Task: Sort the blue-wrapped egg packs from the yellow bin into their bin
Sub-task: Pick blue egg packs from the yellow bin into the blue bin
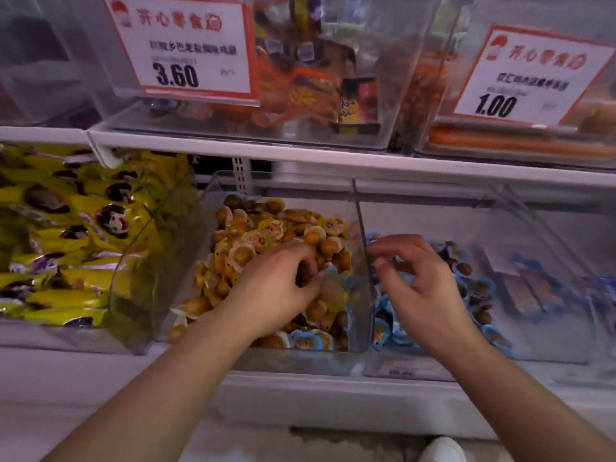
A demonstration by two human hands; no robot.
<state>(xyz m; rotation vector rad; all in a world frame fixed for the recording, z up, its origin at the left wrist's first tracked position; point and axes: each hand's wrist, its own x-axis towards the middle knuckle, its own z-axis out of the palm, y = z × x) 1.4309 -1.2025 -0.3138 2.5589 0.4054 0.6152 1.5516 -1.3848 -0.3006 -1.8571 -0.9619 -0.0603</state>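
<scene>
While the head view looks down on a shop shelf of clear bins, the left hand [280, 288] is deep in the yellow bin [361, 328], its fingers [308, 268] curled and pinching a blue-wrapped egg pack [328, 273] that lies among the yellow-wrapped egg packs [263, 238]. The pack looks lifted only slightly, if at all; blur makes it hard to say. More blue-wrapped packs [310, 340] sit at the front edge of that same bin, just below the left wrist.

Across the clear divider [361, 235], the right hand [416, 288] hovers over the blue bin [546, 348], where the matching blue-wrapped packs [480, 288] already lie. Its fingers [383, 250] are loosely curled and hold nothing that I can make out.

Judging by this, the step in hand is picking a stray out of the yellow heap. The next move would call for lifting it free without dragging yellow neighbours along, carrying it right over the divider, and releasing it in the blue bin; the strays at the front remain to be picked.

Price tags [186, 48] hang on the shelf above.
</scene>
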